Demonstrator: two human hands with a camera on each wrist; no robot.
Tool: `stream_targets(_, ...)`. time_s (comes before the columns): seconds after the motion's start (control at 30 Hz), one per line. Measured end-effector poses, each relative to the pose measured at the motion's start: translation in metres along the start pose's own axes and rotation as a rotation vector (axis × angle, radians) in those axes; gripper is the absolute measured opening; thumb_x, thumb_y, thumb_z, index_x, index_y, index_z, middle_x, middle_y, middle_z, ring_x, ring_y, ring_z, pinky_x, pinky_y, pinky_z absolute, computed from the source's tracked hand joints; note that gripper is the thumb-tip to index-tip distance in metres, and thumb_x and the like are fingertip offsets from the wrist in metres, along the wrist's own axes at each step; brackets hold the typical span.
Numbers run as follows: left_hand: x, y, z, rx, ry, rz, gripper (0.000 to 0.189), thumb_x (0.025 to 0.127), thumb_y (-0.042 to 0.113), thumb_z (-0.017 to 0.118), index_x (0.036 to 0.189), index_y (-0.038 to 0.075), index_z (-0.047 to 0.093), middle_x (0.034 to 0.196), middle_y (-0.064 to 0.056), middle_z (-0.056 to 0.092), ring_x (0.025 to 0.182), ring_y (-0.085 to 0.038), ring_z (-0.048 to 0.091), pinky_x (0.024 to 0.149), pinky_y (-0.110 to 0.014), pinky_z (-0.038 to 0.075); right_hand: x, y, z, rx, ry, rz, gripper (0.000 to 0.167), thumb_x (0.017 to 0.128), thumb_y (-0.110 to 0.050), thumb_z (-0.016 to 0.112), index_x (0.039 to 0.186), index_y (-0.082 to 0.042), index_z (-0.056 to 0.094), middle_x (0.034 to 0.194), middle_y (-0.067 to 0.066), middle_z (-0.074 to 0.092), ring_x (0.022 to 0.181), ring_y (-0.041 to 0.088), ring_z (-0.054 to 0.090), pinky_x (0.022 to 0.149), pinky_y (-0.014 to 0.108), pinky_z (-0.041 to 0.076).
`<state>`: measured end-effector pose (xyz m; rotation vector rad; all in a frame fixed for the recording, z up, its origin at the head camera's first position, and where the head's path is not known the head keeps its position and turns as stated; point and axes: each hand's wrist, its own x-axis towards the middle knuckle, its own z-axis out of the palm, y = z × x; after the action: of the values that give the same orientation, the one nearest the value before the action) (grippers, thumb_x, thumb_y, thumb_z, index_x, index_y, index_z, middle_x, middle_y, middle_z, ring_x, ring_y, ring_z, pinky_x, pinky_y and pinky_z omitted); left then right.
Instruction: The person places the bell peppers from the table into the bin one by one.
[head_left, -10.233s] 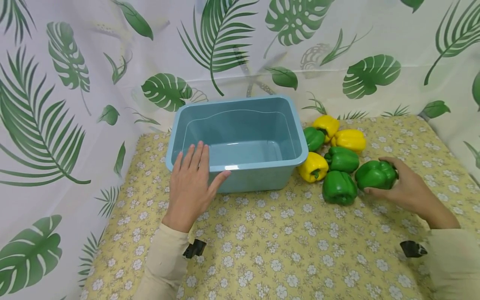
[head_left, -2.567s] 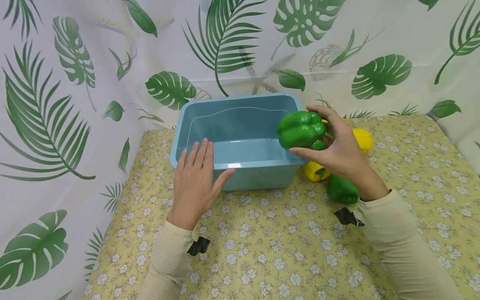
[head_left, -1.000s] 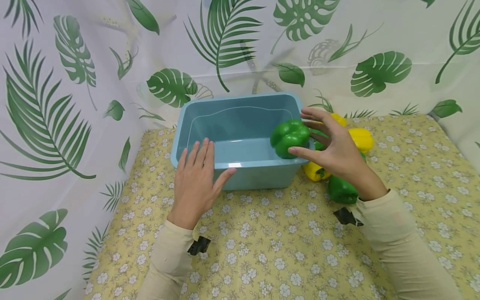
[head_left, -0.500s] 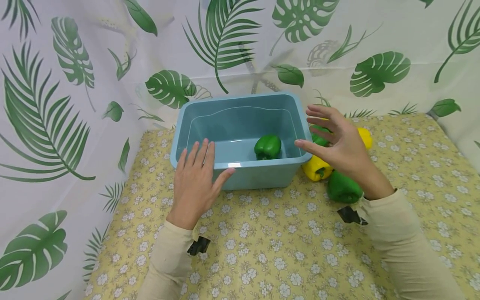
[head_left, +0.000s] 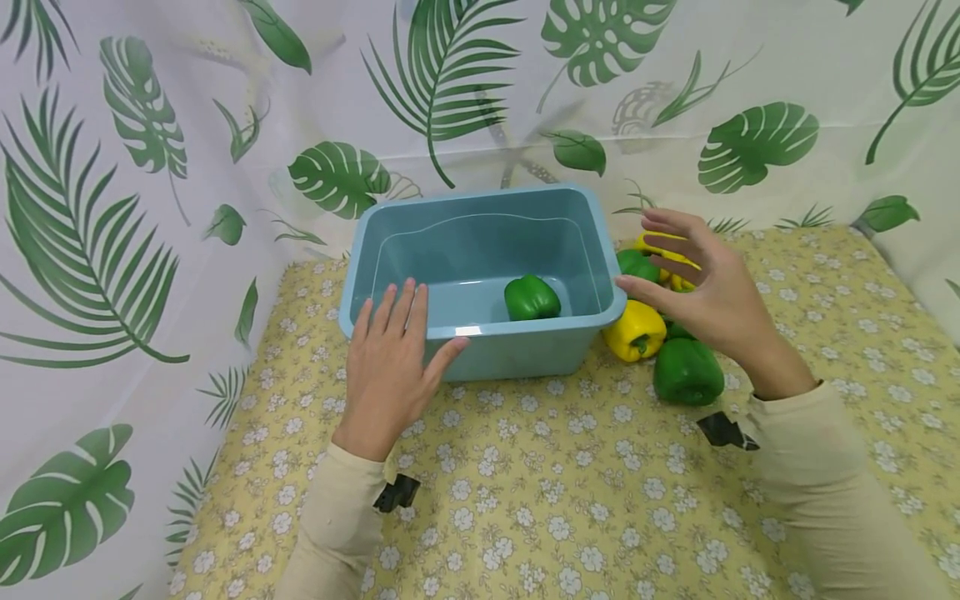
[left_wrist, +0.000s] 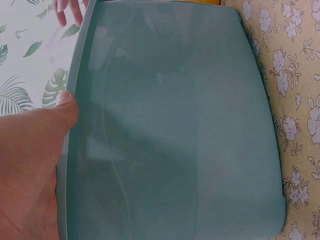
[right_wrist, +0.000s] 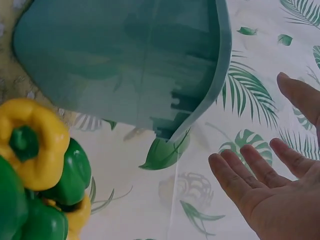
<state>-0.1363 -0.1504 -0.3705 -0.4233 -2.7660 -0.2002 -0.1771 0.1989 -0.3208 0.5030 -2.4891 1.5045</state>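
Observation:
A blue-grey plastic tub [head_left: 487, 354] stands on the table, with one green bell pepper [head_left: 532, 298] lying on its floor toward the right. My left hand [head_left: 390, 367] rests on the tub's near left rim, fingers extended over the inside; in the left wrist view its thumb lies along the rim. My right hand [head_left: 708, 292] is in the air just right of the tub, fingers spread and holding nothing. Below and behind it sit a yellow bell pepper [head_left: 635, 331], a green bell pepper [head_left: 688, 372] and several others, partly hidden by the hand.
A yellow flowered cloth [head_left: 525, 500] covers the table. Behind and to the left hangs a white leaf-print curtain [head_left: 247, 125], close to the tub's back. The peppers crowd against the tub's right side.
My right hand let go of the green bell pepper over the tub; it dropped to the tub floor and tipped over. The right hand then moved rightward. My left hand stayed on the rim.

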Motion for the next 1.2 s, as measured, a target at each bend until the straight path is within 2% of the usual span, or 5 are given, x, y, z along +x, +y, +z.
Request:
stream_targets(0.27, -0.001, 0.000, 0.000, -0.008, 0.004, -0.002, 0.081, 0.101, 0.058, 0.052, 0.157, 0.001, 0.036, 0.159, -0.018, 0.038, 0.149, -0.034, 0.031, 0.124, -0.051, 0.016, -0.009, 0.014, -0.011, -0.087, -0.005, 0.065, 0.076, 0.087, -0.011, 0.082, 0.153, -0.013, 0.044, 0.150, 0.012, 0.048, 0.135, 0.037, 0.047, 0.109, 0.054, 0.043)
stream_targets(0.43, -0.001, 0.000, 0.001, -0.002, 0.021, 0.004, 0.081, 0.100, 0.057, 0.054, 0.155, -0.001, 0.038, 0.158, -0.019, 0.040, 0.147, -0.036, 0.034, 0.123, -0.053, 0.019, -0.014, 0.024, -0.016, -0.131, -0.020, 0.080, 0.077, 0.086, -0.012, 0.083, 0.152, -0.007, 0.044, 0.150, 0.017, 0.045, 0.135, 0.042, 0.045, 0.105, 0.063, 0.041)
stream_targets(0.77, -0.003, 0.000, 0.002, 0.000, 0.033, 0.013, 0.081, 0.100, 0.056, 0.055, 0.155, -0.001, 0.038, 0.156, -0.020, 0.041, 0.147, -0.037, 0.035, 0.122, -0.053, 0.021, -0.027, 0.047, -0.022, -0.238, -0.064, 0.089, 0.078, 0.087, -0.012, 0.082, 0.152, 0.001, 0.042, 0.148, 0.029, 0.044, 0.130, 0.051, 0.045, 0.101, 0.069, 0.041)
stream_targets(1.03, -0.003, 0.001, 0.003, 0.003, 0.039, 0.014, 0.082, 0.100, 0.057, 0.054, 0.154, -0.002, 0.040, 0.156, -0.020, 0.041, 0.146, -0.037, 0.036, 0.122, -0.053, 0.021, -0.038, 0.062, -0.026, -0.311, -0.131, 0.160, 0.079, 0.090, -0.028, 0.080, 0.151, 0.003, 0.040, 0.148, 0.030, 0.043, 0.130, 0.053, 0.044, 0.102, 0.070, 0.040)
stream_targets(1.2, -0.003, 0.001, 0.003, 0.002, 0.034, 0.011, 0.082, 0.100, 0.058, 0.054, 0.154, -0.002, 0.039, 0.157, -0.020, 0.040, 0.146, -0.037, 0.035, 0.123, -0.053, 0.020, -0.043, 0.071, -0.024, -0.339, -0.143, 0.164, 0.079, 0.090, -0.028, 0.080, 0.150, 0.006, 0.040, 0.147, 0.032, 0.044, 0.128, 0.054, 0.046, 0.099, 0.070, 0.042)
